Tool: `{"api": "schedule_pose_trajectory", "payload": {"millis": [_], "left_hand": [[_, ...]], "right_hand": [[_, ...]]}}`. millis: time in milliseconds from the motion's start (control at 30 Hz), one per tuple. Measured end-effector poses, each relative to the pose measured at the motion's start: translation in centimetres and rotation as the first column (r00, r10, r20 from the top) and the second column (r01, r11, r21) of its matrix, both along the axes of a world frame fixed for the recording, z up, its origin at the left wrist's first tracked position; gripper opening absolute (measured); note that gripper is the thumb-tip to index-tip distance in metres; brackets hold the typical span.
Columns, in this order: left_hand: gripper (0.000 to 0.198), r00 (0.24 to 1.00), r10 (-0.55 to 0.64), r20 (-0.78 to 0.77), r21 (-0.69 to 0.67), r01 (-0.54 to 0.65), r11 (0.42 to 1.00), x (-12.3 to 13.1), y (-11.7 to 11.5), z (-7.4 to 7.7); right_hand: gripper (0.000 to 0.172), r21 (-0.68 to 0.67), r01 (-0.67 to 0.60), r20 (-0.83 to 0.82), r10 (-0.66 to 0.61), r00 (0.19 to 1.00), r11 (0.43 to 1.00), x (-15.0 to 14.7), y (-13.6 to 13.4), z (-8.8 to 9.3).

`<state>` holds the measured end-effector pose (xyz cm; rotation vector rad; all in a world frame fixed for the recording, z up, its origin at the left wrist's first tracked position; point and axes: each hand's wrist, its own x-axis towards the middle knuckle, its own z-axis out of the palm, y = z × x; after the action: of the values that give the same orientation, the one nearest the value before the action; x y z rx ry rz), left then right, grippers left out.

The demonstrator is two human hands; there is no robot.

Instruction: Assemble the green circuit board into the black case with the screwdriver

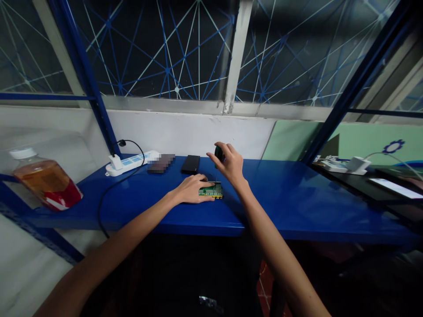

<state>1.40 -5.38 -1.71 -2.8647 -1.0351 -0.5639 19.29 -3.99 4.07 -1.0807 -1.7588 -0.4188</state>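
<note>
On the blue table a green circuit board with a yellow edge lies flat, partly covered by my left hand. That hand grips the board from its left side, with fingers at the far edge and the thumb along the near edge. Above the board, my right hand holds a screwdriver upright by its dark handle, pinched between thumb and fingers. Its thin shaft points down to the board's right part. Whether the tip sits in a screw is too small to tell.
Behind my left hand lie a black phone-like slab and a blurred dark item. A white power strip with a black cable is at the back left. A bottle stands far left; a lit phone lies far right.
</note>
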Motion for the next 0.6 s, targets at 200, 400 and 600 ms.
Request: {"api": "schedule_pose_trajectory", "payload": {"millis": [200, 400, 600], "left_hand": [[0.064, 1.000, -0.002, 0.005, 0.010, 0.002, 1.000, -0.08, -0.05, -0.07], [0.062, 1.000, 0.003, 0.003, -0.009, -0.003, 1.000, 0.02, -0.34, 0.40], [0.061, 1.000, 0.017, -0.001, -0.016, -0.017, 1.000, 0.14, -0.44, 0.53]], "right_hand": [[0.038, -0.013, -0.053, -0.019, 0.053, 0.998, 0.999, -0.11, -0.07, -0.11], [0.037, -0.008, -0.073, -0.015, 0.073, 0.997, 0.997, -0.23, -0.08, -0.10], [0.037, -0.028, -0.122, -0.059, 0.121, 0.991, 0.992, -0.37, 0.22, -0.30]]}}
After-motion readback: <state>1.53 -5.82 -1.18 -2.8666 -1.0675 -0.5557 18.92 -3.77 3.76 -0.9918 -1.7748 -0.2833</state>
